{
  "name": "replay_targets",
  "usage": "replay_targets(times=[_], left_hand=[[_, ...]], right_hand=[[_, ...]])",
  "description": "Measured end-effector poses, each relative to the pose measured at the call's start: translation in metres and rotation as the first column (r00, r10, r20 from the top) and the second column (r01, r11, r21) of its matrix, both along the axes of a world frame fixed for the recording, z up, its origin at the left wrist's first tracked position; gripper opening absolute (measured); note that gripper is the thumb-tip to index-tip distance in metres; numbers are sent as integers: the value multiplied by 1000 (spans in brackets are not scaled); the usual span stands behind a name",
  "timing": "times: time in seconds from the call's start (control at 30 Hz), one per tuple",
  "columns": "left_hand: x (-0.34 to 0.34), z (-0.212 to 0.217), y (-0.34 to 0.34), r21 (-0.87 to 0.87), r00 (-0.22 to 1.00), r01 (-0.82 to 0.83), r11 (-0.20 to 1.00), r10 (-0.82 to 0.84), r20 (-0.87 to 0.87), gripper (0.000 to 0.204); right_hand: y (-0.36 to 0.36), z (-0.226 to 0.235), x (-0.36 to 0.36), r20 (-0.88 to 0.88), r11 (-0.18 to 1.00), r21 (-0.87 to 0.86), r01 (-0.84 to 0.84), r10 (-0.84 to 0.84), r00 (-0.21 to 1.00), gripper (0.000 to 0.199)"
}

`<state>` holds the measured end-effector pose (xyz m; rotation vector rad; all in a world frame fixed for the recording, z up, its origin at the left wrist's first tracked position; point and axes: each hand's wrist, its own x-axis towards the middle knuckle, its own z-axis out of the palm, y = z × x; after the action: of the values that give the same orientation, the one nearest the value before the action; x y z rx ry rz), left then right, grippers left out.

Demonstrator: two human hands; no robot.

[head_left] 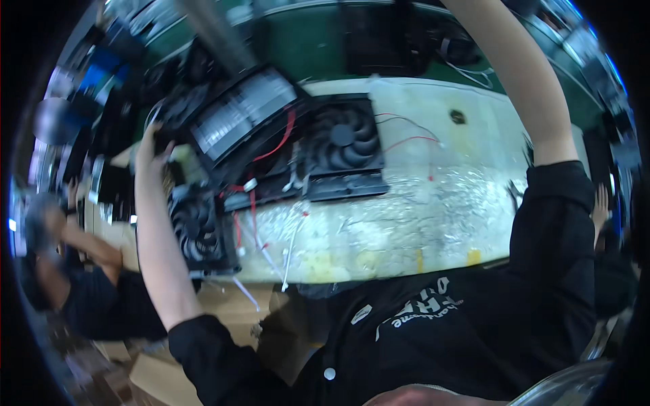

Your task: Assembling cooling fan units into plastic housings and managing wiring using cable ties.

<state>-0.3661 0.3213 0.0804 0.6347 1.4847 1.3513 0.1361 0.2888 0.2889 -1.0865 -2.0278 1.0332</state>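
i see the left hand (152, 145) raised at the left edge of a tilted black panel (247, 115), fingers curled against that edge; how firm the hold is i cannot tell. two black fans, one (345, 139) beside the panel, one (196, 227) below it, lie on the foil-covered bench (433, 203) with red wires (277, 145). the right forearm (514, 74) runs up out of the frame; its hand is not visible.

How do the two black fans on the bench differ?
The fan in the middle lies farther back, its blades plain to see; the fan near the left arm sits at the bench's near edge, darker and blurrier. Both are black, square-framed and lie flat, with red and white wires between them.
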Motion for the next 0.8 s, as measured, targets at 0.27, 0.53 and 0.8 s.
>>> replay_targets(times=[0.27,0.53,0.8], left_hand=[[19,36,-7,-471,840,-9,882,-249,-483,44],[-56,39,26,-472,421,96,876,-466,-778,58],[87,170,-169,294,383,216,931,196,-903,44]], right_hand=[[34,-92,297,208,732,279,621,-678,705,28],[95,-252,454,274,319,247,915,-929,249,70],[88,-244,420,-240,723,-649,237,-491,838,63]])
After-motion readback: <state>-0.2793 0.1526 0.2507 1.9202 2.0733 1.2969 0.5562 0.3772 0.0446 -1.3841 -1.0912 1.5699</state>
